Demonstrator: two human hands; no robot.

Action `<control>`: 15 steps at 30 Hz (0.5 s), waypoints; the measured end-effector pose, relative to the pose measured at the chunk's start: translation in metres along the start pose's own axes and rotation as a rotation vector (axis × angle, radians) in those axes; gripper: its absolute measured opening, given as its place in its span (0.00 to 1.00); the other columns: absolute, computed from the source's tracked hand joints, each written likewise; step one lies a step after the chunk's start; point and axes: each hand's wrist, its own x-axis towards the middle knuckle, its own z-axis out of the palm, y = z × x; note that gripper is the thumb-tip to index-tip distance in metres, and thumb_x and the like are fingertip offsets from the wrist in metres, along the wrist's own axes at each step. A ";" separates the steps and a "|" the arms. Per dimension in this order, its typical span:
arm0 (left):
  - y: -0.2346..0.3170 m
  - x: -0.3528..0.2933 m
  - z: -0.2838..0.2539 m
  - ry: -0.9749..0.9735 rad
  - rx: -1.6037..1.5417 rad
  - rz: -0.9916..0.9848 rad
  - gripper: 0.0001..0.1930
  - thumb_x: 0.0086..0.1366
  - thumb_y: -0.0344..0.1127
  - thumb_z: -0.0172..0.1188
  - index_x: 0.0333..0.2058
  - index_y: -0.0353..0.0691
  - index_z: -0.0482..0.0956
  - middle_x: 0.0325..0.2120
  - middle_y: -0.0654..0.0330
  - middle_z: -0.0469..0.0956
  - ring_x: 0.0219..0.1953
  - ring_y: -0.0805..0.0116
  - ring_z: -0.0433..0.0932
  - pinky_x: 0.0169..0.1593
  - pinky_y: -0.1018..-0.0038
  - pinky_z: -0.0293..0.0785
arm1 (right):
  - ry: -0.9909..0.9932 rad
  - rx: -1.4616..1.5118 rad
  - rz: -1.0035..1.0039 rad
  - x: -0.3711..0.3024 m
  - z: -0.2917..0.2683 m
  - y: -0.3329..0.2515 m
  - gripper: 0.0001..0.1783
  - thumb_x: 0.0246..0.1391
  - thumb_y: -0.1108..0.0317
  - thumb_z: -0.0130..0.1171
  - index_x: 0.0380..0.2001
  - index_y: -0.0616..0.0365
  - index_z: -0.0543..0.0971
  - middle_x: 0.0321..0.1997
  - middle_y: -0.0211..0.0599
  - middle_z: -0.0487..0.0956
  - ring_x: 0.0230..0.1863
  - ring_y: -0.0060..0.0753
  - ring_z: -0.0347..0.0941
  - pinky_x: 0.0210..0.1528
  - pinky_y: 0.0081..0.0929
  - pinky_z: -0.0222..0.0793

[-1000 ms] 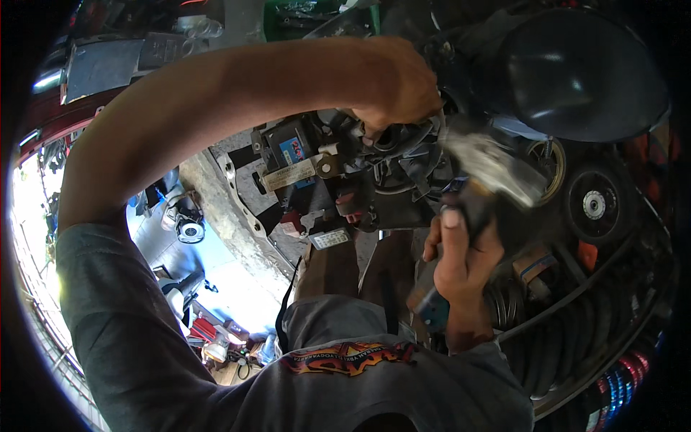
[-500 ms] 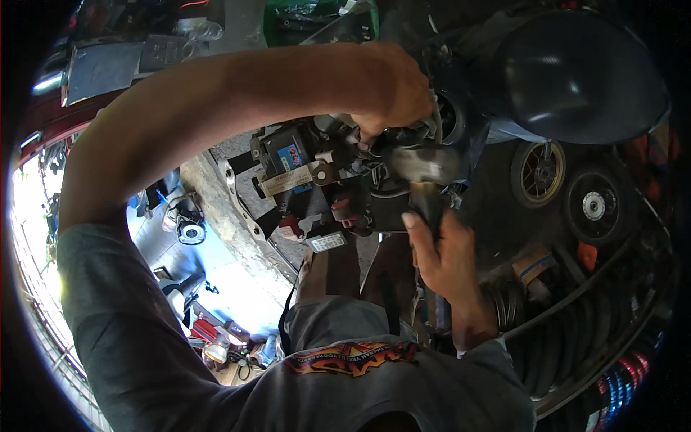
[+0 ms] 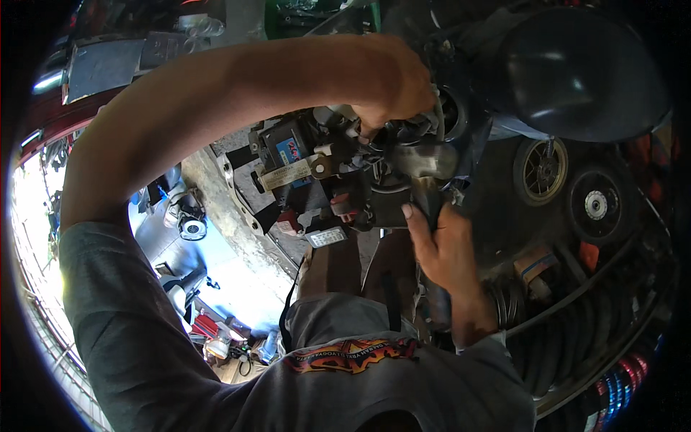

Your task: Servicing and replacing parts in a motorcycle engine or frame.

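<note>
My right hand (image 3: 448,248) is closed round the handle of a hammer (image 3: 425,160), thumb along the shaft. The hammer's metal head lies over the partly stripped motorcycle's dark parts, just below my left hand; whether it touches them I cannot tell. My left arm arches across the far side. The left hand (image 3: 398,78) is curled down among the parts beside a round dark opening (image 3: 448,114), and what its fingers grip is hidden. Left of the hammer sits a battery (image 3: 286,150) with a blue label, under a flat metal strap (image 3: 286,175).
A large dark rounded motorcycle body part (image 3: 586,75) fills the far right. Below it stand two wheels, one with a gold rim (image 3: 540,171). Several tyres (image 3: 576,338) line a rack at lower right. A green bin (image 3: 322,27) stands at the back.
The hammer head has shifted slightly and shows less blur than before. My left hand sits a touch higher in the picture; both hands keep their grip.
</note>
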 end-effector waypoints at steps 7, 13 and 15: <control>-0.003 0.003 0.006 0.084 0.012 0.041 0.21 0.47 0.40 0.74 0.38 0.39 0.81 0.34 0.53 0.84 0.43 0.54 0.83 0.47 0.63 0.79 | 0.418 0.394 -0.148 -0.001 0.014 0.006 0.17 0.65 0.59 0.56 0.29 0.64 0.73 0.15 0.29 0.71 0.12 0.17 0.64 0.14 0.22 0.59; -0.003 0.000 0.003 0.085 0.020 0.039 0.21 0.47 0.41 0.74 0.39 0.39 0.81 0.33 0.54 0.84 0.44 0.55 0.82 0.47 0.64 0.78 | 0.428 0.579 -0.122 -0.001 0.005 -0.018 0.12 0.64 0.64 0.54 0.33 0.63 0.74 0.15 0.22 0.67 0.14 0.16 0.63 0.15 0.19 0.58; -0.001 -0.001 -0.001 0.054 0.017 0.035 0.21 0.47 0.41 0.74 0.40 0.39 0.81 0.33 0.54 0.84 0.44 0.55 0.82 0.47 0.64 0.78 | 0.269 0.294 -0.029 -0.005 0.011 0.005 0.11 0.64 0.64 0.56 0.38 0.62 0.74 0.18 0.22 0.69 0.14 0.16 0.63 0.16 0.18 0.61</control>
